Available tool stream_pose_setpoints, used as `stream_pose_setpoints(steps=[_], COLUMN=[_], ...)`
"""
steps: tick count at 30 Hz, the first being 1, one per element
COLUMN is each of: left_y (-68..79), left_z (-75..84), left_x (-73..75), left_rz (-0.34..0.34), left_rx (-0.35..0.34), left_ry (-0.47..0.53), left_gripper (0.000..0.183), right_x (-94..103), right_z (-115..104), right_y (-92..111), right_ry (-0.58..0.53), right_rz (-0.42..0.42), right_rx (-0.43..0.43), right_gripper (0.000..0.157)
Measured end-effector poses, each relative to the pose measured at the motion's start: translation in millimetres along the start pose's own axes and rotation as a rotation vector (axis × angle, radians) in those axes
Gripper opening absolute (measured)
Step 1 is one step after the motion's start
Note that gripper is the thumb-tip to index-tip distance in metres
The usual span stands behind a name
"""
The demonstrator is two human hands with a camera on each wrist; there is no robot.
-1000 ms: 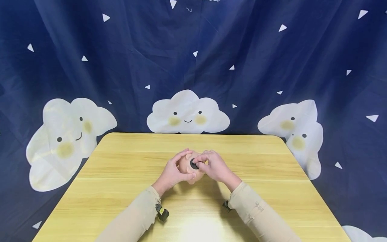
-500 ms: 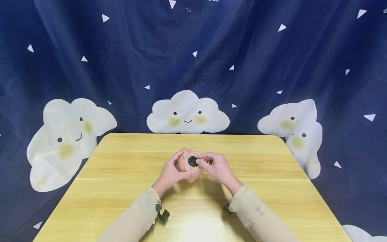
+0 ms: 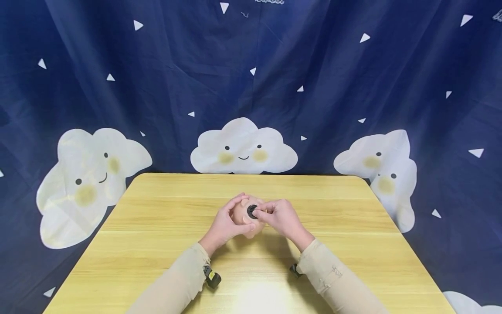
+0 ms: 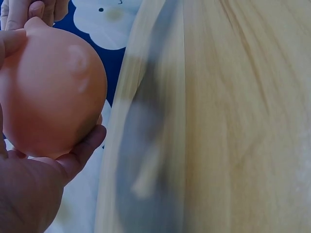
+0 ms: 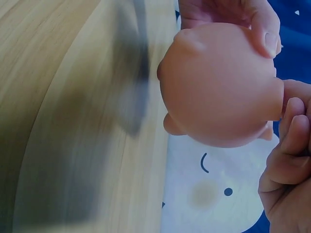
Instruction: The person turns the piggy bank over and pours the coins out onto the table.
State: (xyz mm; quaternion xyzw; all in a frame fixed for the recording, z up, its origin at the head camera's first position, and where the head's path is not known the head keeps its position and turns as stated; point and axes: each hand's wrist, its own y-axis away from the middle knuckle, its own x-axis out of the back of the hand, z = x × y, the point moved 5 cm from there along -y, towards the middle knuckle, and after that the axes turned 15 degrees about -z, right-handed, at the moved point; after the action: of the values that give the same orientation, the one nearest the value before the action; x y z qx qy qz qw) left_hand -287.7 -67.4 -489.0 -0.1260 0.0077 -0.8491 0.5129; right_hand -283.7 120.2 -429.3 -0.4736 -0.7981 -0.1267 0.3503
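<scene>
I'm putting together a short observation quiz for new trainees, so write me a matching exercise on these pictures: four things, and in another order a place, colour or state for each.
Things:
1. Left hand
2. Right hand
3. Cap
4. Curtain

Descriptions:
A. dark blue, printed with clouds
B. black and round, set in the piggy bank
C. curled round the piggy bank's side
D. touching the cap

Pairs: 1-C, 2-D, 3-B, 4-A
</scene>
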Motion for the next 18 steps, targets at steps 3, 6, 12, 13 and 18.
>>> stream_pose_setpoints(steps=[3, 6, 12, 13, 18], left_y=[0.5, 0.8, 1.0, 1.1, 2.3], left_z=[2.4, 3.1, 3.0, 3.0, 2.4], left_x=[-2.0, -3.2, -4.4, -4.5, -4.4], left_rz=[-0.018, -0.029, -0.041, -0.042, -0.044], left_rx=[0.000, 0.006, 0.001, 0.000, -0.005], left_ry=[0.001, 0.007, 0.013, 0.011, 0.000], left_gripper=[0.084, 0.083, 0.083, 0.083, 0.085], right_x=[-0.2, -0.3, -0.8, -1.0, -0.9], right_z=[-2.0, -4.4, -7.9, -7.9, -8.2], right_y=[0.1, 0.3, 0.1, 0.0, 0.1], right_ry=[0.028, 0.068, 0.129, 0.132, 0.139], right_rz=[-0.009, -0.007, -0.009, -0.010, 0.000], right_rx=[0.009, 0.037, 0.093, 0.095, 0.107], right_gripper=[0.005, 0.005, 0.019, 0.020, 0.021])
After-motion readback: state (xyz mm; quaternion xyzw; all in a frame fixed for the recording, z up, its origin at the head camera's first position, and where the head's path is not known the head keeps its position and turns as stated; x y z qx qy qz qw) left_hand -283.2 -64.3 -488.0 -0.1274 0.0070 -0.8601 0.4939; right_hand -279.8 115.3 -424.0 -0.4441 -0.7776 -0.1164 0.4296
